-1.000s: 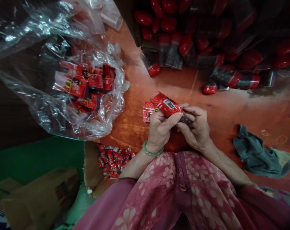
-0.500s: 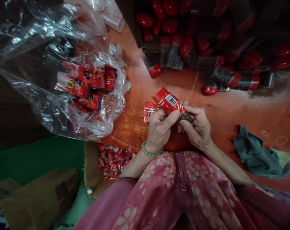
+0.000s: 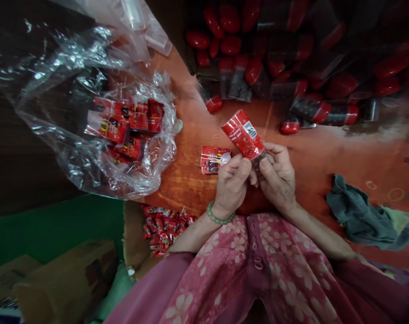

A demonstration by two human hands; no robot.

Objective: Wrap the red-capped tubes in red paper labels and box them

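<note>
A red printed label sleeve with a barcode sits over the upper part of a small clear container of dark beads. The container tilts up to the left. My right hand grips its lower end between thumb and fingers. My left hand, a green bead bracelet at the wrist, is closed beside the sleeve's lower edge, thumb and fingertips against it. A small stack of flat red labels lies on the table just beyond my left hand.
A clear plastic bag holding banded label bundles lies left. Red-capped containers are heaped at the back right. A cardboard box of red-labelled pieces stands below left. A dark cloth lies right.
The sleeve and container have turned more upright. My left hand has shifted from the sleeve's middle down to its lower edge, uncovering more of the label stack.
</note>
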